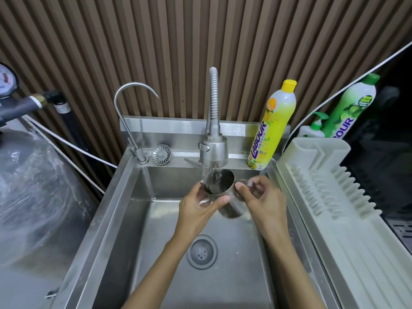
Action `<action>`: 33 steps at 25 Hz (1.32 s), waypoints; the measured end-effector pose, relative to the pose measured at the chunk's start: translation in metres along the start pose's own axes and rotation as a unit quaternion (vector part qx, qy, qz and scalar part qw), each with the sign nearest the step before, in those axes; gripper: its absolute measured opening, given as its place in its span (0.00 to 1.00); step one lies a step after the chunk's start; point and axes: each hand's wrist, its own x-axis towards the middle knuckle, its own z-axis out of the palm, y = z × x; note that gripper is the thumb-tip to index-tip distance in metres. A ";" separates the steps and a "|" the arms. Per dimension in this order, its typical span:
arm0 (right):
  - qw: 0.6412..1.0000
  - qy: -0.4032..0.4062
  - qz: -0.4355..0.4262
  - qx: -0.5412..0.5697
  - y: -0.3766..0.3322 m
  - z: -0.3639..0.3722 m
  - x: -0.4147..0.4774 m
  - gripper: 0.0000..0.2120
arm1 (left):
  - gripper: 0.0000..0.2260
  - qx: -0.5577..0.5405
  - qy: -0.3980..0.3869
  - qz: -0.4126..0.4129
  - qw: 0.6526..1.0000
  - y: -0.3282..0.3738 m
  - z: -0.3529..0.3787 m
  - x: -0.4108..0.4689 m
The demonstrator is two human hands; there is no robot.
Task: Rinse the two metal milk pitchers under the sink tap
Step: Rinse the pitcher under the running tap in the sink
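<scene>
Far to the left of both hands a thin gooseneck tap [133, 108] curls over the sink's back ledge [178, 128], unused, with a loose strainer basket [161, 154] propped beside its base, likely parked there to keep the drain [202, 251] below the wrists running free. The left hand [198, 206] wraps its fingers around the rim side of a metal milk pitcher [223, 188], tilting the mouth up toward the pull-down spray tap [213, 150] directly above, so the falling water [211, 177] floods the inside. The right hand [263, 201] grips the handle side of the same pitcher, thumb pressed on top, seemingly to steady and turn it. A second pitcher is not clearly visible. Right of the hands stand a yellow Labour dish-soap bottle [272, 128] and a drying rack [330, 186], handy for draining
</scene>
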 end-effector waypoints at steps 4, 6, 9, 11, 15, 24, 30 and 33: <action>0.977 -0.051 -0.035 0.205 -0.005 0.016 -0.004 0.09 | 0.32 -0.148 0.007 0.056 0.987 0.005 0.001 0.010; 0.940 -0.122 0.025 0.318 0.001 0.027 -0.003 0.11 | 0.36 -0.074 0.047 0.120 0.989 0.010 -0.013 0.013; 0.864 -0.211 0.141 0.435 0.013 0.035 -0.006 0.06 | 0.39 0.200 0.092 0.155 0.963 0.029 -0.029 0.003; 0.885 -0.208 0.175 0.379 0.012 0.033 -0.010 0.08 | 0.42 0.308 0.121 0.112 0.937 0.042 -0.028 -0.005; 0.974 -0.060 0.133 0.174 -0.003 0.012 -0.002 0.09 | 0.26 0.262 0.095 0.018 0.960 0.040 -0.018 -0.006; 0.981 -0.034 -0.004 0.189 -0.006 0.030 -0.010 0.05 | 0.31 -0.038 0.046 0.080 0.995 0.014 -0.013 0.013; 0.909 -0.158 0.173 0.346 0.006 0.032 -0.011 0.06 | 0.35 0.184 0.150 0.100 0.966 0.037 -0.019 -0.006; 0.971 -0.075 0.128 0.185 -0.010 0.011 -0.006 0.10 | 0.29 0.157 0.147 0.040 0.976 0.031 -0.014 -0.008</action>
